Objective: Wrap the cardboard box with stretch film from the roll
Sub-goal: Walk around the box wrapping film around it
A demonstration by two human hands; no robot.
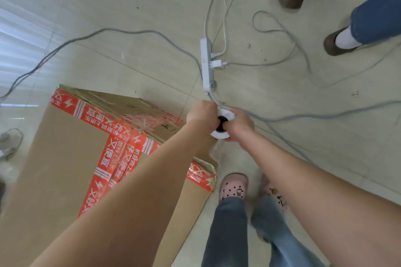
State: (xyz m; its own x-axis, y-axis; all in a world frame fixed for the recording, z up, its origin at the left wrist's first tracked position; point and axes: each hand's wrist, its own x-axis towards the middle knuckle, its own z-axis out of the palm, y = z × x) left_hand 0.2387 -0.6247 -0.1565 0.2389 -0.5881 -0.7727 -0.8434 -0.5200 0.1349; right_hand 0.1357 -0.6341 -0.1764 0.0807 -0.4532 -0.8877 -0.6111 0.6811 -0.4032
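A large cardboard box [65,154] with red printed tape stands on the floor at the lower left. Just past its far right corner I hold a white roll of stretch film [225,115] upright, its dark core facing me. My left hand [200,115] grips the roll from the left and my right hand [239,124] grips it from the right. A crumpled strip of clear film [216,151] hangs below the roll by the box corner, and clear film lies over the box's far side.
A white power strip [207,65] and several grey cables [134,32] lie on the tiled floor beyond the box. My feet in pink clogs [233,186] stand right of the box. Another person's shoes [338,43] are at the top right. A fan base [9,143] shows at the left edge.
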